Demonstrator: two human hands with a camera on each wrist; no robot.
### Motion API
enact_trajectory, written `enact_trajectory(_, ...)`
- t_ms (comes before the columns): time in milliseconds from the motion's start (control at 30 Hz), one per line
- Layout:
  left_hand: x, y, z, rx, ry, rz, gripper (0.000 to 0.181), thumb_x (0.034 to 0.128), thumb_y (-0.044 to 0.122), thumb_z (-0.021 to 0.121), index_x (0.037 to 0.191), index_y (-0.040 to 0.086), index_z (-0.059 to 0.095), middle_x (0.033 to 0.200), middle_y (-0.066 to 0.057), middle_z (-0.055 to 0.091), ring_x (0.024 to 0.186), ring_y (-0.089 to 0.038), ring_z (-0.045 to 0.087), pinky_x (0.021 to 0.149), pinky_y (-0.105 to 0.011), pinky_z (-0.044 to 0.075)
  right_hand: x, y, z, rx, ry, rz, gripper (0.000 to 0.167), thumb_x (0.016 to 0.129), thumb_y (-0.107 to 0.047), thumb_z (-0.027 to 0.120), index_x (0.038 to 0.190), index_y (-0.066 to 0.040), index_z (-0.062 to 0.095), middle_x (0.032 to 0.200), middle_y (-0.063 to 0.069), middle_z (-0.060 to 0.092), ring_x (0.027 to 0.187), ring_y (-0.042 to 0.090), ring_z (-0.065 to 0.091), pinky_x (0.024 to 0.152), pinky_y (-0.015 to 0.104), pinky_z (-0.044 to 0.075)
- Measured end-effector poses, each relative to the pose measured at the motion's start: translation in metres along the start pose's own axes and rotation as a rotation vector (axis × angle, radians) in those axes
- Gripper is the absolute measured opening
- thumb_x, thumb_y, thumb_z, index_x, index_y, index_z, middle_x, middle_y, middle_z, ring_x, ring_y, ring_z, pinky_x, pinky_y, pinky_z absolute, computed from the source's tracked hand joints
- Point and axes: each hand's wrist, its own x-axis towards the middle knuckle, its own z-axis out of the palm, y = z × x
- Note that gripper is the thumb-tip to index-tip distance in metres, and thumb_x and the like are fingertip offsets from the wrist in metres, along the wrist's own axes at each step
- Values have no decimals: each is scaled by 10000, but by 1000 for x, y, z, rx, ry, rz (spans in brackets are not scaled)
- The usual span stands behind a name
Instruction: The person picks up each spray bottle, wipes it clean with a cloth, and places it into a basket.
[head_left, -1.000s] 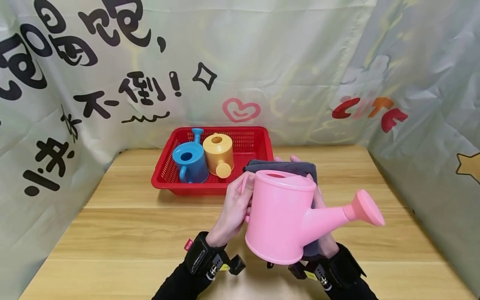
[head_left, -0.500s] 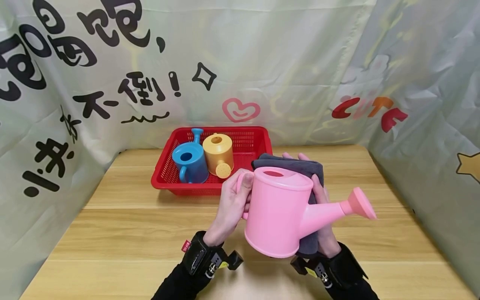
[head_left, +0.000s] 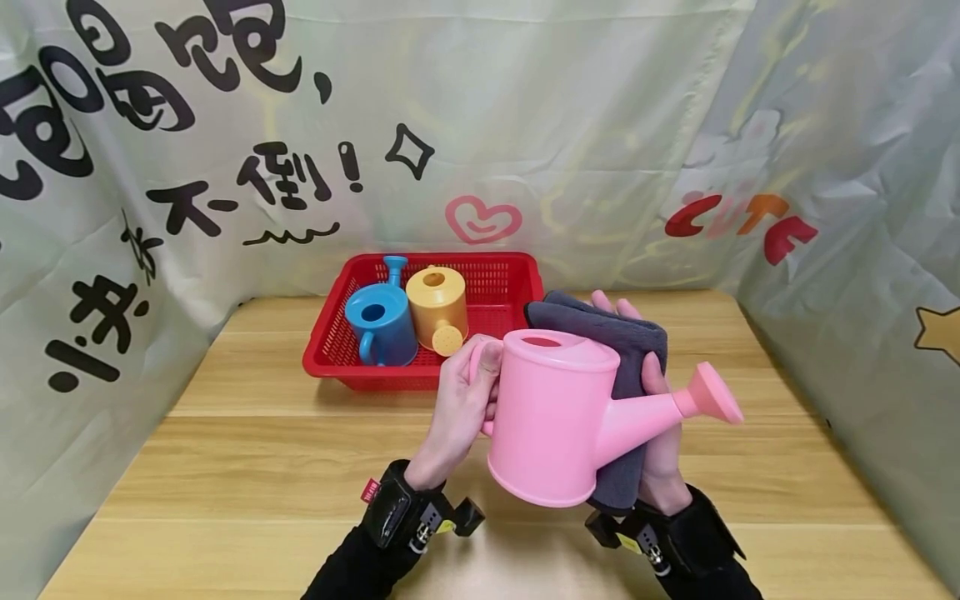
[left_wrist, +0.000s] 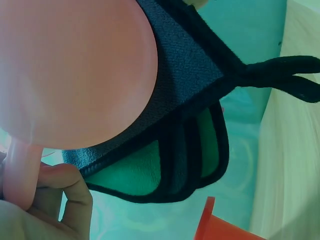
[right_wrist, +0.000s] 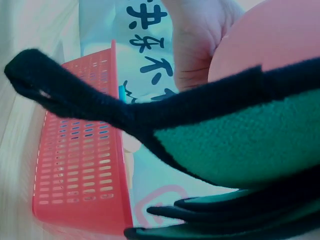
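Note:
In the head view my left hand (head_left: 461, 396) grips the handle of a pink watering can (head_left: 547, 417), which is held up off the table, its spout toward the right. Behind the can, my right hand (head_left: 663, 442) holds a folded dark grey cloth (head_left: 626, 367) against its far right side. The thumb lies over the cloth's edge and the fingertips show past its top. From the left wrist, the can's round base (left_wrist: 75, 75) and the cloth's looped corner (left_wrist: 230, 75) are visible. The right wrist view shows the cloth's green-tinted face (right_wrist: 235, 135); my right fingers are hidden there.
A red basket (head_left: 375, 379) stands at the back of the wooden table (head_left: 262, 467). Inside it sit a blue watering can (head_left: 390, 329) and a yellow watering can (head_left: 438, 304). A printed white curtain (head_left: 600, 125) encloses the back and sides.
The right hand and cloth have slid up and to the right along the can's far side. The pink can has shifted slightly left and up, with the left hand still on its handle.

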Motion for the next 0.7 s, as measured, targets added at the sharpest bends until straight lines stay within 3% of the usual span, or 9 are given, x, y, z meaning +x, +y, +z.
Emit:
enact_trajectory(300, 1, 0, 1, -4, -16, -28, 341, 1016, 410, 536, 1008, 69, 526, 642, 9, 442, 482, -88, 411, 450, -168, 379, 0, 0, -3, 3, -12, -14, 527, 1102, -325, 295, 1605, -197, 208, 1691, -11, 208, 1556, 161, 222, 1198, 265, 320)
enact_trajectory(700, -1, 1, 4, -20, 51, -22, 300, 1031, 362, 538, 1020, 62, 545, 639, 4, 469, 473, -102, 415, 483, -171, 404, 1, 2, -1, 49, -7, 1, 534, 1099, -330, 306, 1606, -204, 195, 1698, -28, 177, 1555, 172, 229, 1190, 294, 349)
